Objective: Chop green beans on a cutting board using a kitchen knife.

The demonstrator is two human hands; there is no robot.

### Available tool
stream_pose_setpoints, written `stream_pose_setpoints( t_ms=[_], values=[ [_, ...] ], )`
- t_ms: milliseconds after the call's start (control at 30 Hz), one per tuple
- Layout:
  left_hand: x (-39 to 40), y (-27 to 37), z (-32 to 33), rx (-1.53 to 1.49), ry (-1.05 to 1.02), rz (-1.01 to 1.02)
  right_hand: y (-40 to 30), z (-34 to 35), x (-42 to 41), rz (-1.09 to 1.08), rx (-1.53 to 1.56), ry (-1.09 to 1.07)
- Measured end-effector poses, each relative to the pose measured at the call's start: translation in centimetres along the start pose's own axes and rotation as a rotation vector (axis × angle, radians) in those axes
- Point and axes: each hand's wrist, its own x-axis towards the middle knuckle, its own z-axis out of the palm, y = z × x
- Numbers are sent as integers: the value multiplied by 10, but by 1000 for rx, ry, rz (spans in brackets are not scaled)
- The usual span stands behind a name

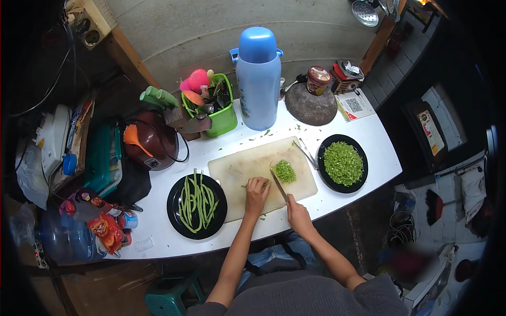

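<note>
My left hand [257, 193] presses green beans [267, 182] against the pale cutting board [229, 170], its fingers curled over most of them. Gripped by the handle in my right hand [297, 215], a kitchen knife [279, 185] has its blade between the held beans and a small heap of chopped green beans [285, 171]. Long whole green beans [197, 201] lie on a black plate [172, 219] at the board's left. Another black plate [342, 191] at the right holds a large mound of chopped green beans [343, 163].
A metal utensil [306, 153] lies across the board's right edge. Behind stand a blue flask [259, 87], a green utensil basket [223, 122] and a stone mortar [311, 104] with a tub [318, 80] on top. A rice cooker [152, 138] and red packet [106, 233] are left.
</note>
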Motion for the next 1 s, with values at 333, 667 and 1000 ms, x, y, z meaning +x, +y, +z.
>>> stream_pose_setpoints(
  t_ms=[333,667,1000],
  values=[
    [2,28,-20,-552,-51,-370,-5,-12,37,103,774,-76],
    [3,44,-34,-643,215,-316,-23,-30,33,-89,1191,-221],
    [7,63,-67,-1234,-3,-694,-40,-57,35,-139,958,-261]
  ],
)
